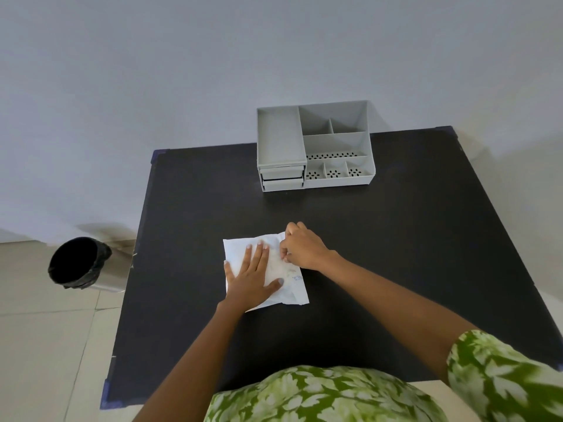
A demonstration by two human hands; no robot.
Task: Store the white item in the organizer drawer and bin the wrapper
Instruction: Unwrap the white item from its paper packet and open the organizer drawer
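Left grip: the left hand (pixel 253 277) lies flat and spread on the white package (pixel 265 271), pressing it down, grasping nothing.
Right grip: the right hand (pixel 301 246) pinches the package's far right edge with its fingertips; the fold it holds looks like wrapper, though that is hard to tell.
White package: flat on the black worktop (pixel 396 254), nearer the person than the grey organizer (pixel 315 146).
Organizer: at the worktop's far edge, its two small drawers (pixel 282 178) at its left front.
Bin (pixel 79 263): on the floor, left of the package, off the worktop.

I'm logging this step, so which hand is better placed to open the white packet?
Probably the right hand: it pinches the white packet at its far right edge, while the left hand lies flat on it, pinning it to the table.
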